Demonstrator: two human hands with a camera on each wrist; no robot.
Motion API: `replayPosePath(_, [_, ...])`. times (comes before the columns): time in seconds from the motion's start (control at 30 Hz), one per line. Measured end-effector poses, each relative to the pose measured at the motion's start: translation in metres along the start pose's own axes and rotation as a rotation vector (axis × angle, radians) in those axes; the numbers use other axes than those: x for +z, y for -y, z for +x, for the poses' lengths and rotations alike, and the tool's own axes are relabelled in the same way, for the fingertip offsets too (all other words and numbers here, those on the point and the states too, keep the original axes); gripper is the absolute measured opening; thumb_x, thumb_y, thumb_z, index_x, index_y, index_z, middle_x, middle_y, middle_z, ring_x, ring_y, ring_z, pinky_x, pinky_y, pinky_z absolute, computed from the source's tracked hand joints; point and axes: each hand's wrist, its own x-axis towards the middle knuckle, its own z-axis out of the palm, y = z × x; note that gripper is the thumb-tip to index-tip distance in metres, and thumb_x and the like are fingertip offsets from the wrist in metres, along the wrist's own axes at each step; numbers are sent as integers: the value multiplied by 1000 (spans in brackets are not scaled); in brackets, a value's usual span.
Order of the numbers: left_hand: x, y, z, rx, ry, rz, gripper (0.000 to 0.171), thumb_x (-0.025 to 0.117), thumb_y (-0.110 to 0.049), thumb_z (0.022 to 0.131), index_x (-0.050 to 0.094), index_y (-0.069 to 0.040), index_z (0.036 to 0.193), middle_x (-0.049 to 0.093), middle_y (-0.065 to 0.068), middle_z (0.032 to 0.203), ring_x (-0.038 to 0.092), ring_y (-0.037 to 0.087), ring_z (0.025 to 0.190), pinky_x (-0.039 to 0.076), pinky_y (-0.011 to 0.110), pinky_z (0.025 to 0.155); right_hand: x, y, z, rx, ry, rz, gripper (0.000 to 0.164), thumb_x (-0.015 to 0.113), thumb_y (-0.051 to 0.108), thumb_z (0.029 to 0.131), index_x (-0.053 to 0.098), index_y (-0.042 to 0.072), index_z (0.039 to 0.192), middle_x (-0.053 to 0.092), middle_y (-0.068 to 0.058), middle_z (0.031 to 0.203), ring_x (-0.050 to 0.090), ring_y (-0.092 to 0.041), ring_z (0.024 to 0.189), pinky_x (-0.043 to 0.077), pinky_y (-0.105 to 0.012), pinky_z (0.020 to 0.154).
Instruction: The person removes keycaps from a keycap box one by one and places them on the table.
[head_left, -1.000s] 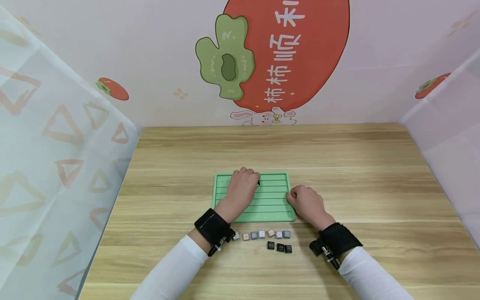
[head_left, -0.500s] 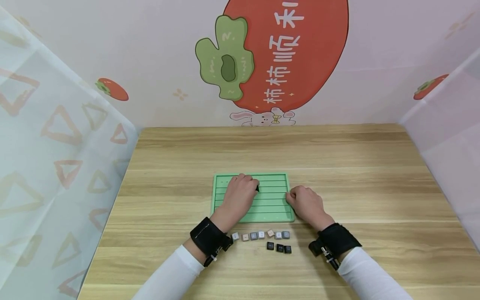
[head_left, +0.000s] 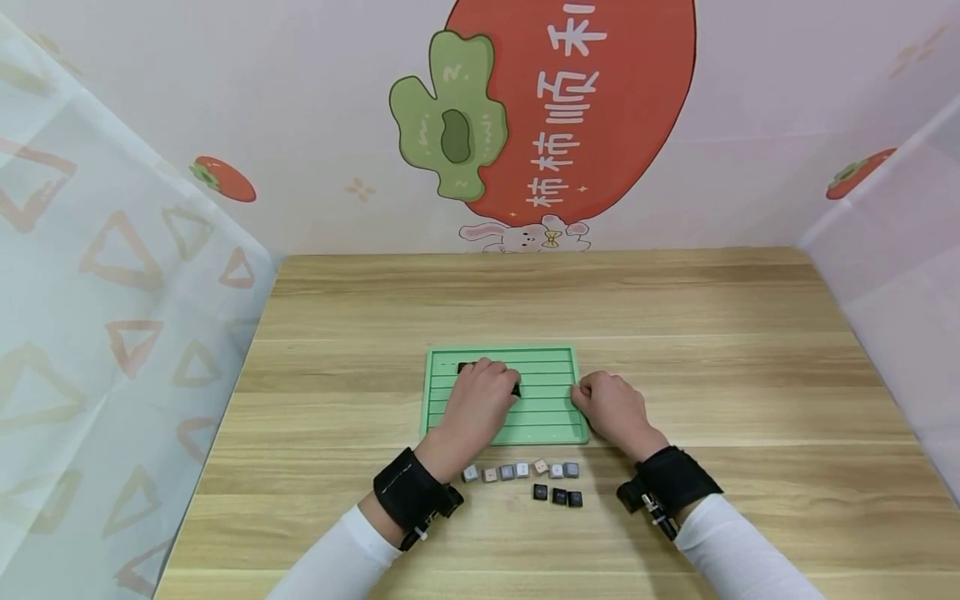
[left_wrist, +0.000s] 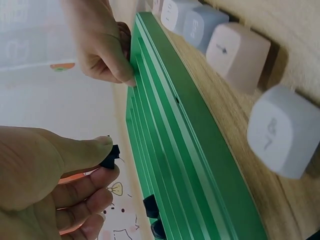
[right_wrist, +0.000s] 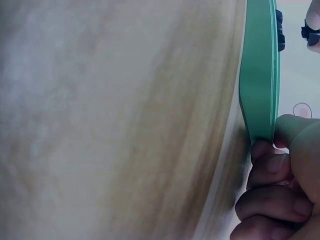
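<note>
My left hand point(head_left: 480, 398) is over the green ridged tray point(head_left: 547, 404), pinching a black keycap point(left_wrist: 109, 159) between thumb and forefinger. The left wrist view shows that keycap held off the tray, with the other fingers loosely curled. Two black keycaps point(left_wrist: 150, 206) sit in the tray's far rows; in the head view my left hand partly covers this pair. At the tray's right edge, my right hand point(head_left: 615, 408) grips the rim, its thumb on top and curled fingers against the side in the right wrist view.
In front of the tray lies a row of white, grey and beige keycaps point(head_left: 522, 470). Several black keycaps point(head_left: 559, 496) lie nearer me on the wooden table point(head_left: 675, 325). A printed cloth backdrop point(head_left: 322, 125) stands behind the table and along both sides.
My left hand has drawn back toward me over the tray with the black keycap, uncovering black keycaps at the tray's far left. The right hand stays on the rim.
</note>
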Motion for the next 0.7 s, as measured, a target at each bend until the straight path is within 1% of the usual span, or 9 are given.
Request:
replayPosePath(0.17, [-2,-3,-7,16,-18,-12,12,72,-24,80,70,-16,89,66,-2,85,55,16,78,40,28,63,-1,1,0,-2,-1,0,45,52,27,91,32,16,52,22,6,49,25,-12,43,19,-27,43])
replayPosePath(0.33, [-4,-8,-14,18,-22,-45,13,73,-23,78,71,-16,89,67,-3,86,56,16,80,42,28,65,-2,2,0,-3,-6,0,46,52,27,91,32,17,51,22,6,49,25,-11,43,19,-27,43])
replayPosePath(0.47, [-5,-12,-17,17,-4,-61,13,73,-23,79,70,-17,90,66,-3,86,56,15,81,42,29,65,-2,3,-1,-11,-20,3,46,53,27,91,32,17,51,22,7,49,26,-11,43,20,-27,43])
replayPosePath(0.57, [-5,-15,-19,22,16,-59,14,74,-24,78,70,-17,90,65,-4,85,54,15,79,40,28,63,-2,4,-1,-9,-14,3,46,53,26,91,32,17,51,22,7,49,26,-11,43,20,-27,43])
replayPosePath(0.7, [-4,-17,-23,34,28,-44,16,74,-25,77,70,-17,90,65,-4,85,55,15,79,41,29,65,-2,3,-2,-6,-8,2,46,53,25,91,32,16,51,22,6,49,26,-12,43,19,-27,43])
